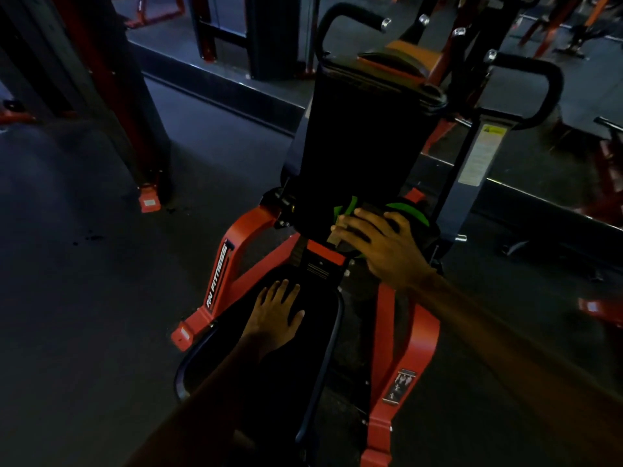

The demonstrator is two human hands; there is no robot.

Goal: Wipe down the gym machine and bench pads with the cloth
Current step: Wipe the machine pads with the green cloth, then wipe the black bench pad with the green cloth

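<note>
A red-framed gym machine [236, 241] fills the middle of the head view, with a tall black back pad [357, 139] and a black seat pad [317, 318] below it. My left hand [276, 315] lies flat on the seat pad, fingers straight and spread. My right hand [377, 244] presses a dark cloth with green trim [408, 210] against the bottom of the back pad, fingers spread over it. Most of the cloth is hidden under that hand.
Black curved handles [546, 82] rise on both sides of the back pad. A dark upright with a red foot [148, 200] stands to the left on the dark rubber floor [84, 298]. A mirror wall [236, 38] runs behind, reflecting other red frames.
</note>
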